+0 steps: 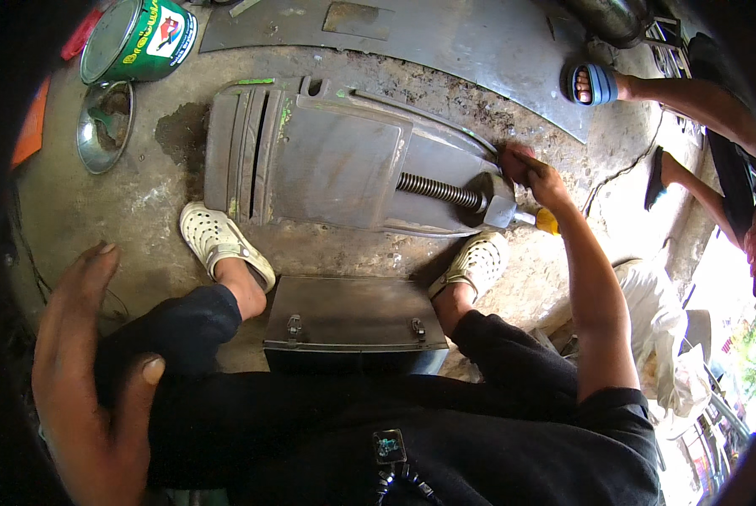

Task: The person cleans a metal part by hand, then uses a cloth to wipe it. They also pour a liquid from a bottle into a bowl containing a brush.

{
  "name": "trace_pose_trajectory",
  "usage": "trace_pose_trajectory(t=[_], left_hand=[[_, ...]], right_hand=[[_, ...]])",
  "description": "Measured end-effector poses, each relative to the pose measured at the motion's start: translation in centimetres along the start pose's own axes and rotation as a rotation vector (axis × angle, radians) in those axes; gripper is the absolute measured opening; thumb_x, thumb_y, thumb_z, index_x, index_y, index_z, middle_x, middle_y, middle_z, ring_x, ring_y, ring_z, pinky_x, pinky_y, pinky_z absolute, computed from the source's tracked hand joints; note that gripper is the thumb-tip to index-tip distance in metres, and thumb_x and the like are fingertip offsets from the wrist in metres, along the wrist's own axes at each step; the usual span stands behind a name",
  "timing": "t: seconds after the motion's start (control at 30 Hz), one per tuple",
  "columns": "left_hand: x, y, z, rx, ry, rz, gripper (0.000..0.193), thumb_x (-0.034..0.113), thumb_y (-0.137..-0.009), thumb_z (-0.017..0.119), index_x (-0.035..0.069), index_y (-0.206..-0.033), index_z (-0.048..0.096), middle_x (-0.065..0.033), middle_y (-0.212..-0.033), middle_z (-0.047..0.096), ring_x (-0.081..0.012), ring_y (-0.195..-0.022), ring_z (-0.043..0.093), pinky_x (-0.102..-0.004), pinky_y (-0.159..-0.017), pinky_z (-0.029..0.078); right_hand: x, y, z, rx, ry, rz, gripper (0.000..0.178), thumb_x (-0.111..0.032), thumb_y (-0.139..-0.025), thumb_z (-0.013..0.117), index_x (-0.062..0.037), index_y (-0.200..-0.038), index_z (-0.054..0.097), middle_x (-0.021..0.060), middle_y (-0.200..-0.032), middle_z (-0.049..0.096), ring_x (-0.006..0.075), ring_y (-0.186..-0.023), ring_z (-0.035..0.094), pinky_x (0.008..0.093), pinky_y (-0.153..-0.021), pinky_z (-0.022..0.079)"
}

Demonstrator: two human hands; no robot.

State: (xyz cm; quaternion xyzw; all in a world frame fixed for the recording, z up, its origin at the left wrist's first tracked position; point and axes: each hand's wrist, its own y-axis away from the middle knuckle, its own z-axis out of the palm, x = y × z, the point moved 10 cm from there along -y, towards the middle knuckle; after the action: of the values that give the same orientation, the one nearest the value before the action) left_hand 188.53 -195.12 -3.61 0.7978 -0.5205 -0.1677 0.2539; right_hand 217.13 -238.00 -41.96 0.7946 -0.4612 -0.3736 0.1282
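Observation:
A large grey metal vise [336,160] lies on the floor before me, with a thick threaded screw [439,191] and a block-shaped end [500,205] toward the right. At its right end, my right hand [546,183] is closed on a small reddish-brown piece [517,160], pressed to the vise's edge; whether it is cloth or sandpaper I cannot tell. Just below that wrist, a yellow handle [548,222] shows beside the block. My left hand [91,371] is raised at the left, fingers stretched and thumb apart, holding nothing.
A metal box [357,308] with two latches sits between my legs. At the upper left stand a green paint can [146,42] and a round metal lid or dish [106,126]. Sheet metal [479,63] lies beyond the vise. Another person's sandalled foot [593,84] is at the right, near white sacks [652,320].

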Motion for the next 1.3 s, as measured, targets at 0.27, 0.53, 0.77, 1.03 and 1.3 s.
trace_pose_trajectory(t=[0.27,0.53,0.77,1.03,1.3], left_hand=[[2.0,-0.3,-1.6,0.011,0.132,0.126,0.063,0.015,-0.08,0.061,-0.001,-0.139,0.045,-0.025,-0.138,0.049,-0.0415,-0.13,0.046,-0.0457,-0.111,0.033],[3.3,1.5,-3.0,0.207,0.124,0.385,0.062,0.015,-0.077,0.064,-0.004,-0.134,0.05,-0.0249,-0.133,0.054,-0.0416,-0.126,0.05,-0.045,-0.109,0.037],[2.8,5.4,-2.6,0.276,0.125,0.478,0.062,0.017,-0.076,0.066,-0.003,-0.133,0.052,-0.0256,-0.13,0.056,-0.041,-0.125,0.052,-0.0445,-0.106,0.04],[-0.2,8.0,-1.1,0.287,0.305,0.406,0.06,0.005,-0.076,0.061,-0.005,-0.135,0.049,-0.0264,-0.132,0.054,-0.0411,-0.126,0.051,-0.0432,-0.108,0.037],[-0.1,8.2,0.0,0.156,0.273,0.373,0.065,0.021,-0.08,0.064,-0.006,-0.136,0.046,-0.028,-0.133,0.053,-0.043,-0.126,0.05,-0.0453,-0.109,0.035]], right_hand=[[4.1,3.5,-1.5,-0.107,0.057,0.312,0.035,-0.019,-0.09,0.052,-0.0095,-0.12,0.066,0.0193,-0.105,0.07,0.0277,-0.096,0.067,0.0371,-0.088,0.051],[-10.9,14.8,0.4,0.717,-0.125,-0.126,0.037,-0.007,-0.088,0.056,-0.0034,-0.125,0.061,0.0229,-0.111,0.067,0.0362,-0.1,0.068,0.041,-0.088,0.053],[-13.0,16.4,16.5,0.634,0.024,0.793,0.041,-0.035,-0.095,0.054,-0.0134,-0.129,0.06,0.0256,-0.097,0.068,0.0413,-0.078,0.068,0.0488,-0.073,0.054],[-15.8,16.0,14.9,0.969,0.244,0.371,0.031,-0.028,-0.093,0.055,-0.0024,-0.104,0.069,0.0193,-0.116,0.061,0.036,-0.104,0.058,0.0478,-0.084,0.047],[-13.8,14.8,16.7,1.196,-0.215,0.884,0.034,-0.032,-0.089,0.059,-0.0013,-0.101,0.068,0.0203,-0.107,0.062,0.0397,-0.099,0.06,0.0522,-0.084,0.047]])
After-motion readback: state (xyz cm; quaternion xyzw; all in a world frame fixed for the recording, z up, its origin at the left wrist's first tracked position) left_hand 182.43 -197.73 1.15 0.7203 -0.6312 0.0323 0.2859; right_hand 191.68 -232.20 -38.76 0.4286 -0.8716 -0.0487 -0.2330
